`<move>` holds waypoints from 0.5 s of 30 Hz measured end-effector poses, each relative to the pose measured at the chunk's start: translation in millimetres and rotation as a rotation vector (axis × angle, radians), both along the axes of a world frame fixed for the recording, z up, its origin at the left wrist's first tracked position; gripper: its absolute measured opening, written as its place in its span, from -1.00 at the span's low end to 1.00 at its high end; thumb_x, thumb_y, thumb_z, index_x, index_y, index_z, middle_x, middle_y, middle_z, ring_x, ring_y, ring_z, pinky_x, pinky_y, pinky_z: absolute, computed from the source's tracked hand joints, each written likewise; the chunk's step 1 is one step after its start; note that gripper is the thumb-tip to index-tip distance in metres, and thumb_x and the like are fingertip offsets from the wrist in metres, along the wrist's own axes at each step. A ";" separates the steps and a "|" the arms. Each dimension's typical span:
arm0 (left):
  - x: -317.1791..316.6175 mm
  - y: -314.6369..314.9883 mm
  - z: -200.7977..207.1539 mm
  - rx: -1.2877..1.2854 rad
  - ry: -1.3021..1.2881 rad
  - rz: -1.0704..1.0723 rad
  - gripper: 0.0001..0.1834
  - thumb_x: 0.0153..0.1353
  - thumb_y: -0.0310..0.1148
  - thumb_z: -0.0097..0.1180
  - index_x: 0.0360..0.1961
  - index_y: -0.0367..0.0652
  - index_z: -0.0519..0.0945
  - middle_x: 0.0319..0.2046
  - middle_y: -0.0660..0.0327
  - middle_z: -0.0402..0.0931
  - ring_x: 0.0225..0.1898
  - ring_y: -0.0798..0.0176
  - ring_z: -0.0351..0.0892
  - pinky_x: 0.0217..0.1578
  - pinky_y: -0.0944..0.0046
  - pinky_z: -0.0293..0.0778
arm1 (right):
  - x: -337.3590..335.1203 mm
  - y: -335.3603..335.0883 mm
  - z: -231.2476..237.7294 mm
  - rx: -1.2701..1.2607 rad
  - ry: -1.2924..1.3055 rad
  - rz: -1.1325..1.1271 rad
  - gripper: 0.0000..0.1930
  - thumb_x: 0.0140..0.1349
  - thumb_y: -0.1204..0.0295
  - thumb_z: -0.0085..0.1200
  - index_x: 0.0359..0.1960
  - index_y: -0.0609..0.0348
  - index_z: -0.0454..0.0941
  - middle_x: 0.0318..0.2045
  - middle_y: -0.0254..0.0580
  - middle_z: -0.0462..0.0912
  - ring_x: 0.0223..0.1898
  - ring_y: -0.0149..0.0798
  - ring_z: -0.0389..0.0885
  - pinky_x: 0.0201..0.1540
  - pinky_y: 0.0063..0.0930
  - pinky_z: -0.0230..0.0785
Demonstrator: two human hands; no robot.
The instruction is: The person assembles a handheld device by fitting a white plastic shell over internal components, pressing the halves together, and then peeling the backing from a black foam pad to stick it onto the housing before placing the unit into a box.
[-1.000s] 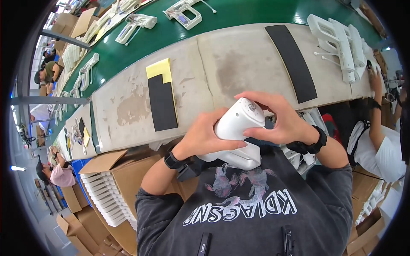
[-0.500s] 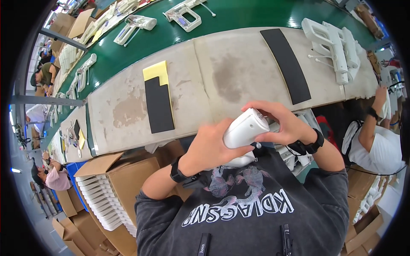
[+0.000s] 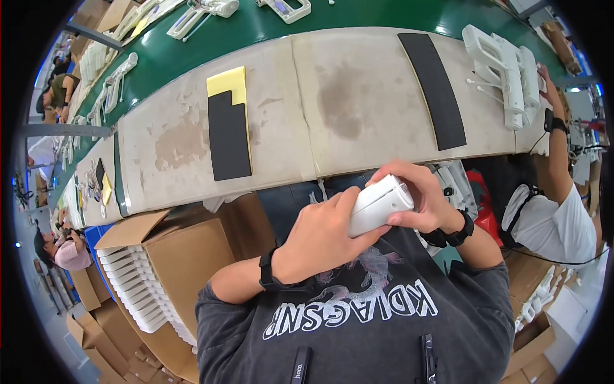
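A rounded white plastic housing point(image 3: 378, 208) with a seam along it and a small hole near its end is held up in front of my chest. My left hand point(image 3: 323, 232) wraps round its left side, thumb beneath and fingers on top. On the right end, my right hand point(image 3: 427, 200) grips it with thumb below and fingers over the end cap. Both hands are closed on it, and the palms hide part of its surface.
Beyond my hands, the grey bench point(image 3: 281, 141) carries a black pad point(image 3: 230, 141) with yellow backing, a long black pad point(image 3: 435, 93) and white handled assemblies point(image 3: 505, 70). A co-worker's arm point(image 3: 558, 128) reaches there. A cardboard box point(image 3: 192, 256) of white parts stands left; a green conveyor point(image 3: 358, 14) runs behind.
The housing has moved slightly right and down, turned so its seam shows. The co-worker's hand at right now reaches toward the white assemblies. The view has shifted a little.
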State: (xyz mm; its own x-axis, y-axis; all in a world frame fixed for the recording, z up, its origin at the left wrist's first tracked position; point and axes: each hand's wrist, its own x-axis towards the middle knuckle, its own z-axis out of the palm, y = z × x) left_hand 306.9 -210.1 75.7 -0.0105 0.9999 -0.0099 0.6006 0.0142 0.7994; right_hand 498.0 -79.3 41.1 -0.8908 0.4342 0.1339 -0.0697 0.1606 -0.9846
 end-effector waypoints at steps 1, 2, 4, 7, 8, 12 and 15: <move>-1.9 2.8 0.7 0.015 0.012 0.005 -0.40 0.06 -0.02 0.47 -0.10 -0.31 0.59 -0.37 -0.03 0.68 -0.39 -0.10 0.74 -0.39 0.08 0.63 | -1.5 -0.4 1.8 -0.077 0.002 -0.026 -0.31 0.09 0.21 0.39 0.19 0.33 0.44 -0.07 -0.04 0.61 -0.05 -0.22 0.59 0.00 -0.39 0.42; -3.8 5.5 2.1 0.027 0.024 0.009 -0.40 0.06 -0.01 0.47 -0.10 -0.30 0.59 -0.37 -0.04 0.68 -0.39 -0.10 0.74 -0.39 0.07 0.63 | -3.1 -1.1 3.7 -0.167 0.005 -0.051 -0.31 0.12 0.17 0.39 0.20 0.33 0.43 -0.05 -0.05 0.58 -0.03 -0.23 0.57 0.02 -0.40 0.40; -7.5 10.1 6.3 -0.030 0.002 0.015 -0.39 0.07 -0.01 0.46 -0.06 -0.29 0.56 -0.35 -0.05 0.69 -0.37 -0.11 0.74 -0.39 0.07 0.64 | -7.7 -2.5 7.2 -0.097 0.007 -0.108 -0.30 0.14 0.13 0.37 0.21 0.33 0.43 -0.01 -0.05 0.54 -0.01 -0.24 0.54 0.04 -0.40 0.38; -11.6 13.7 9.9 0.102 -0.003 0.018 -0.42 0.10 -0.06 0.42 -0.09 -0.32 0.52 -0.40 -0.04 0.67 -0.48 -0.11 0.69 -0.47 0.08 0.61 | -15.6 -1.7 9.8 0.000 0.001 -0.131 -0.29 0.18 0.07 0.35 0.21 0.32 0.43 0.04 -0.05 0.47 0.01 -0.24 0.50 0.07 -0.41 0.35; -12.8 13.1 10.0 0.026 0.014 -0.005 -0.38 0.09 -0.04 0.43 -0.02 -0.31 0.51 -0.38 -0.06 0.68 -0.42 -0.13 0.71 -0.41 0.06 0.62 | -17.7 -1.4 10.1 0.034 -0.018 -0.096 -0.29 0.18 0.04 0.35 0.21 0.31 0.43 0.06 -0.05 0.44 0.02 -0.24 0.49 0.08 -0.41 0.34; -15.2 13.7 4.4 -0.016 -0.006 -0.051 -0.40 0.13 0.01 0.38 -0.13 -0.35 0.53 -0.47 -0.08 0.65 -0.49 -0.15 0.69 -0.45 0.03 0.61 | -20.3 3.4 14.1 0.088 -0.014 -0.067 -0.30 0.16 0.10 0.39 0.20 0.29 0.43 0.03 -0.09 0.49 0.00 -0.24 0.51 0.06 -0.38 0.38; -19.1 27.2 1.3 0.034 -0.013 -0.074 -0.40 0.12 0.04 0.38 -0.18 -0.36 0.56 -0.47 -0.11 0.65 -0.47 -0.21 0.69 -0.42 -0.01 0.61 | -14.5 19.5 22.1 0.044 -0.155 0.001 -0.32 0.09 0.19 0.47 0.18 0.26 0.46 -0.03 -0.15 0.56 -0.07 -0.26 0.56 0.01 -0.37 0.44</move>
